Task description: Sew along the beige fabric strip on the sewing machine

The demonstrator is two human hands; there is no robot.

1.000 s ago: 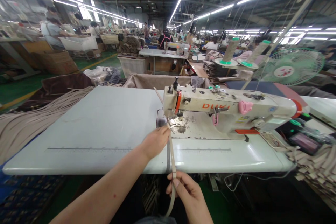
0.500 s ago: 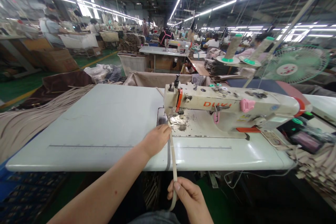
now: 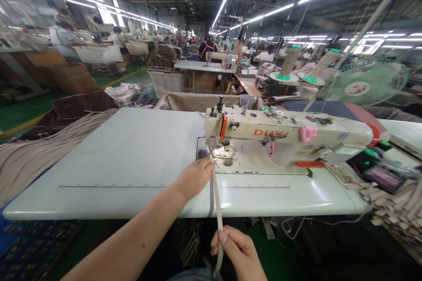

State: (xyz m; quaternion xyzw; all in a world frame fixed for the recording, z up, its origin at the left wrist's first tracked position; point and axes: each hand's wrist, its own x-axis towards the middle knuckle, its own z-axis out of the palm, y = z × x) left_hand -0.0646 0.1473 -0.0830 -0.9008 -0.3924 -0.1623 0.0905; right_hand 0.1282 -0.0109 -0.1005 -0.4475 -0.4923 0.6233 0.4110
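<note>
A narrow beige fabric strap [image 3: 216,199] runs from under the presser foot of a sewing machine [image 3: 250,129] down over the table's front edge. Close in front of the needle area, my left hand [image 3: 197,179] is closed on the strap, its fingertips partly hidden. Below the table edge my right hand [image 3: 238,248] pinches the same strap between thumb and fingers. The strap's lower end hangs past that hand towards my lap. Between the two hands the strap is nearly straight.
The pale sewing table [image 3: 132,153] carries a printed ruler line. Bundled strips lie on the left [image 3: 66,138] and right [image 3: 400,210]. Thread cones [image 3: 290,63] and a green fan [image 3: 365,83] stand behind the machine. Other people work further back.
The view has shifted slightly. Both hands keep their grip on the strap in nearly the same places, and the strap between them looks a little straighter.
</note>
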